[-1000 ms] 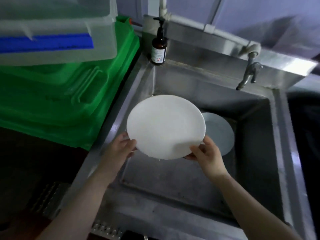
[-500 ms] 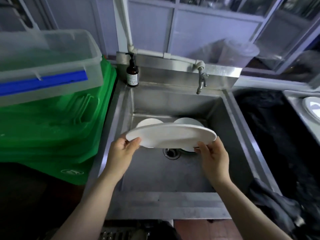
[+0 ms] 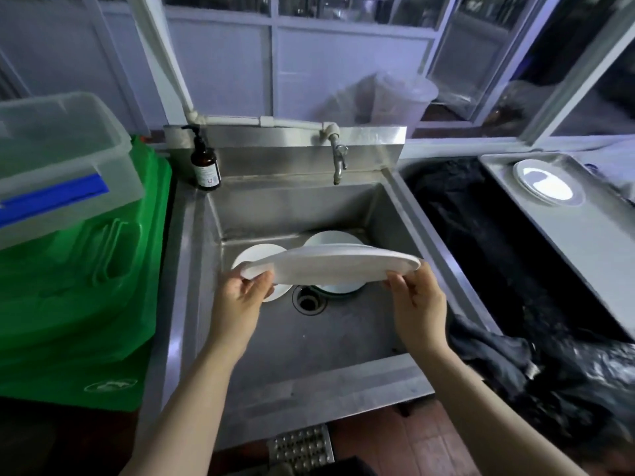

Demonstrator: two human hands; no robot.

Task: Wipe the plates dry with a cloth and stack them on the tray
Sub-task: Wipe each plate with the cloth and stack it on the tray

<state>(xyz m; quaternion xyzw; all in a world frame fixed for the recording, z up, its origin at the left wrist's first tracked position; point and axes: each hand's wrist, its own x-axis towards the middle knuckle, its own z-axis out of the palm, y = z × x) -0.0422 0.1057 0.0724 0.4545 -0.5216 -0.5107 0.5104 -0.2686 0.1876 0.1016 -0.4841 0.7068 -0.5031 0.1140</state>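
A white plate [image 3: 330, 264] hangs nearly level above the steel sink [image 3: 343, 383], underside toward me. My left hand [image 3: 242, 298] pinches its left rim and my right hand [image 3: 417, 302] pinches its right rim. Two more white plates lie in the basin beneath it: a left plate [image 3: 256, 255] and a right plate [image 3: 333, 238], both partly hidden. At the far right a white plate [image 3: 546, 182] rests on a metal tray [image 3: 584, 235]. A dark cloth [image 3: 494, 355] lies crumpled at the sink's right front corner.
A tap [image 3: 338, 163] and a brown pump bottle [image 3: 205, 163] stand at the sink's back. Green crates [image 3: 79, 286] with a clear lidded box [image 3: 58, 159] on top fill the left. A black bag-lined bin [image 3: 481, 235] sits between sink and tray.
The plate has tipped from facing me to nearly flat and risen above the basin. My view has lifted and pulled back, bringing the tray and cloth on the right into sight.
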